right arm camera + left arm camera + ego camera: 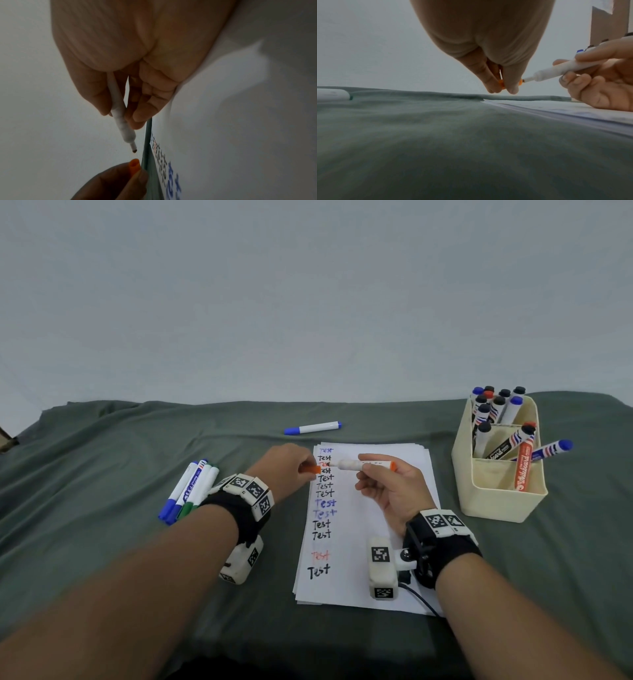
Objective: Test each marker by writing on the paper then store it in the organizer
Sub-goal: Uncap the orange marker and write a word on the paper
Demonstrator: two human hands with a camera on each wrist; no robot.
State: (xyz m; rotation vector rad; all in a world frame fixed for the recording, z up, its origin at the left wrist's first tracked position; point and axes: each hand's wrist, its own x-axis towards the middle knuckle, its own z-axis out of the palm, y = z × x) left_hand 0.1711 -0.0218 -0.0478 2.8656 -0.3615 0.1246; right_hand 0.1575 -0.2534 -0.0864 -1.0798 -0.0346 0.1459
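Right hand (pixel 387 484) grip holds marker (pixel 359 464); left hand (pixel 287 463) pinches orange cap (pixel 310 469).

The head camera looks forward and down over the cloth-covered table (pixel 102 460) toward its far edge. Each wrist camera sits low, close behind its palm, facing the fingers; all three share the orange marker (pixel 359 464) over the paper (pixel 363 542).

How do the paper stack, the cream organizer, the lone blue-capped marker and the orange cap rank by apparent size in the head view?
1. Paper stack, largest.
2. Organizer.
3. Lone blue-capped marker on the cloth.
4. Orange cap, pinched in the left hand, smallest, and partly hidden by fingers.
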